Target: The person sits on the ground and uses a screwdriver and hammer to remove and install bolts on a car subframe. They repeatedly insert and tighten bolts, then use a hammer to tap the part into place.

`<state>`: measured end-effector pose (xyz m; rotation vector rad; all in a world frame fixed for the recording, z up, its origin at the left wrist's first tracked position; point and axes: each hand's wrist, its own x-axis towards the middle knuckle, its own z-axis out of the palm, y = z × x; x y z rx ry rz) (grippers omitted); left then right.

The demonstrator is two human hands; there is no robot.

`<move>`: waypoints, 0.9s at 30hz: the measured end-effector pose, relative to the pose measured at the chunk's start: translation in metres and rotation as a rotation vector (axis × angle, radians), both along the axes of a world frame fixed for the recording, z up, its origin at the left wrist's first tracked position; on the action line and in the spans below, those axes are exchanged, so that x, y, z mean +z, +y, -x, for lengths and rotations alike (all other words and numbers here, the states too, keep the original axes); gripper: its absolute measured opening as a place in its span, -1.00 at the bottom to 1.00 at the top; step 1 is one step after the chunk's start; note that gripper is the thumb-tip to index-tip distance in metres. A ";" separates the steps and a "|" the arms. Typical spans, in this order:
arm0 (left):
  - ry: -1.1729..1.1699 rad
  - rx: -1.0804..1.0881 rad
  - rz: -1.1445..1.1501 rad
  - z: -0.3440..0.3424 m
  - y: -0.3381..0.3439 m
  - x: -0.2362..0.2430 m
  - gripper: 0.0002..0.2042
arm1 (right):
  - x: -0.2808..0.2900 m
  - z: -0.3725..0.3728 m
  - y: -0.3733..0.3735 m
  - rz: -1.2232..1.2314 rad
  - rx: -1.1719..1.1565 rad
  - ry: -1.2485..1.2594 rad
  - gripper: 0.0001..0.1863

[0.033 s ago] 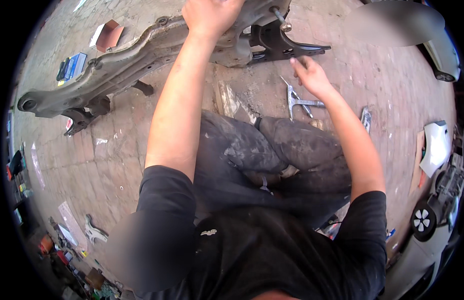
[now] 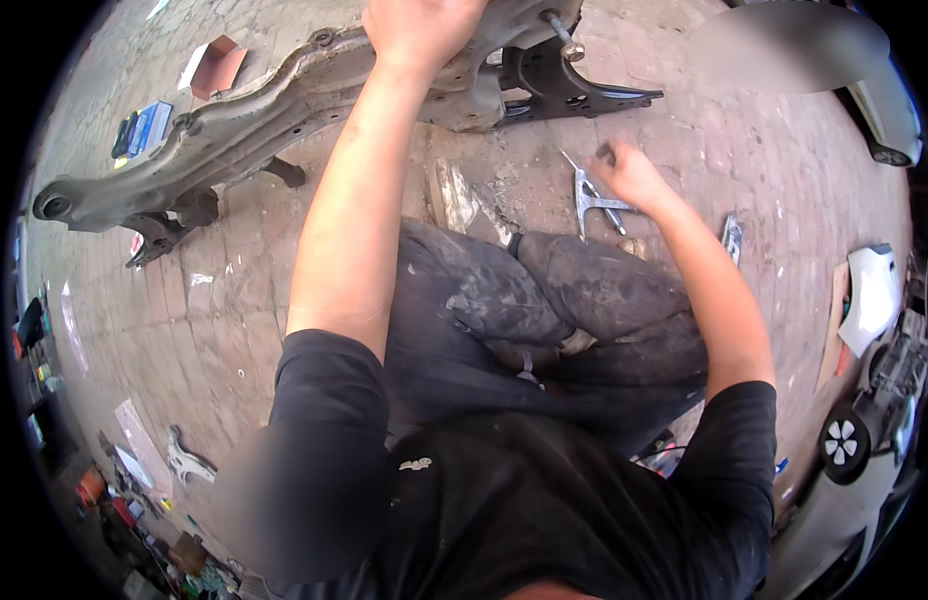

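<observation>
A long, dirty grey car subframe (image 2: 274, 95) stretches across the top of the head view. My left hand (image 2: 424, 35) is over its upper part, apparently resting on it; the fingers are cut off by the top edge. To the right of that hand a long bolt (image 2: 564, 35) sticks out of the subframe. Below the bolt a black control arm (image 2: 574, 95) reaches right. My right hand (image 2: 629, 175) hovers low beside a silver T-shaped metal tool (image 2: 590, 200) on the ground. Motion smears its fingers, which look curled, and whether they hold anything is unclear.
My bent legs (image 2: 504, 290) take up the middle, below the tool. An opened cardboard box (image 2: 216, 68) and a blue box (image 2: 149, 130) lie beyond the subframe. On the right are a white panel (image 2: 870, 300) and a car wheel (image 2: 841, 443). Assorted clutter lines the lower left.
My right hand has pulled back from near the control arm's tip, down toward the silver tool, its fingers curling in. The left hand stays at the subframe.
</observation>
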<state>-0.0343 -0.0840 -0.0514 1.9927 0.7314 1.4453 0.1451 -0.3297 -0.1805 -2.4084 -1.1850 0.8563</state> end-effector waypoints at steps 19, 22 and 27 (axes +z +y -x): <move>0.033 0.021 0.080 -0.004 0.013 -0.006 -0.47 | -0.031 -0.020 -0.055 0.347 0.589 -0.323 -0.71; 0.068 0.003 0.034 -0.002 0.009 -0.001 -0.43 | 0.002 -0.001 -0.057 0.061 0.467 -0.305 -0.72; 0.110 0.063 0.076 -0.009 0.019 -0.004 -0.47 | 0.029 0.034 -0.034 -0.765 0.363 -0.160 -0.72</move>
